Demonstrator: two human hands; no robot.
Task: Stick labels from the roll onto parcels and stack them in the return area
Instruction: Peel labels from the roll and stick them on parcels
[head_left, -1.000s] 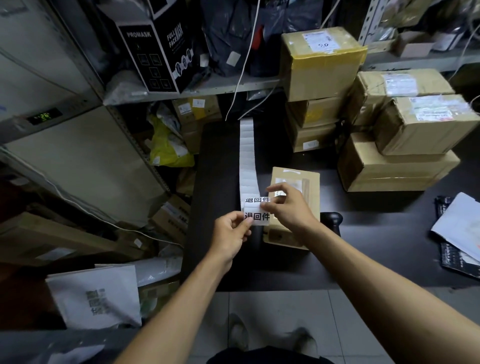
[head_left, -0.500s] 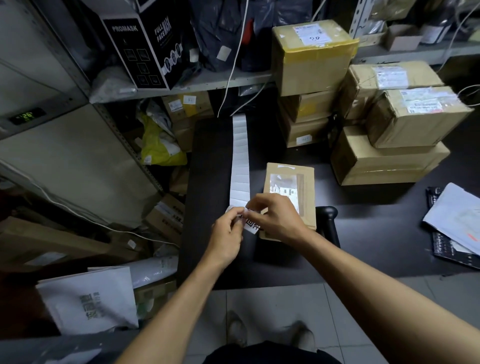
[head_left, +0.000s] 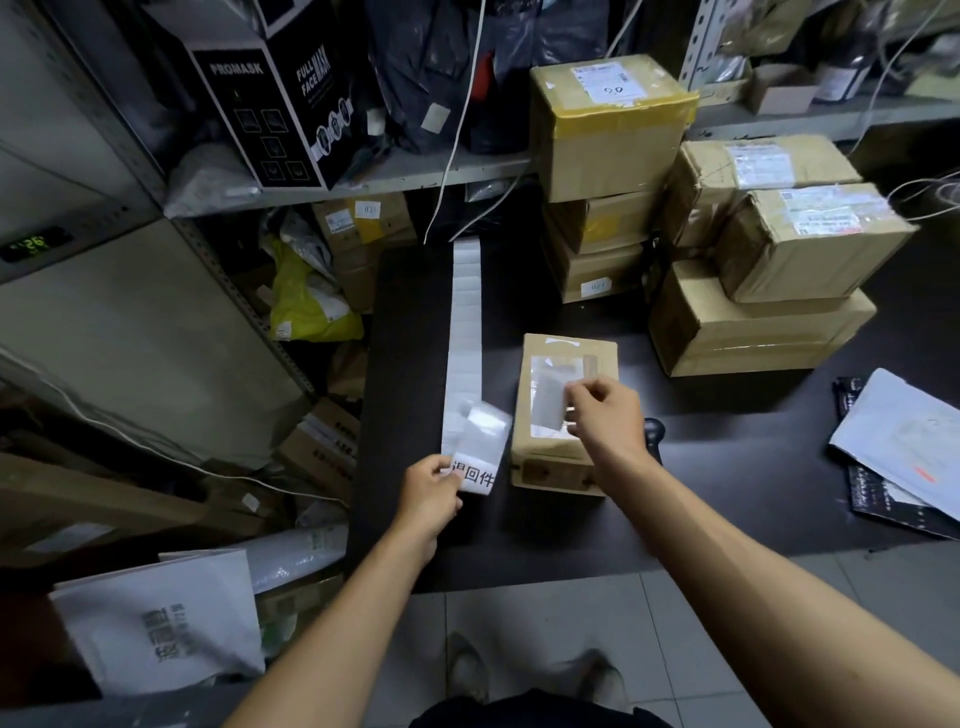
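A long white label strip (head_left: 466, 322) runs down the dark table (head_left: 415, 519) from the shelf. My left hand (head_left: 428, 493) pinches its near end, where a printed label (head_left: 474, 475) with black characters shows and the strip curls up. A small flat cardboard parcel (head_left: 561, 358) with a clear window lies just right of the strip. My right hand (head_left: 602, 421) hovers over the parcel and pinches a peeled, blurred white label (head_left: 548, 402) above the window.
Stacked taped cartons (head_left: 753, 332) stand at the back right of the table, a yellow-taped box (head_left: 608, 124) on top of the left stack. Papers (head_left: 904, 441) lie at the right edge. A shelf post, bags and cartons crowd the left side and floor.
My hands have come apart: the right hand peeled a label off the strip and moved right over the parcel, while the left hand keeps hold of the strip's end.
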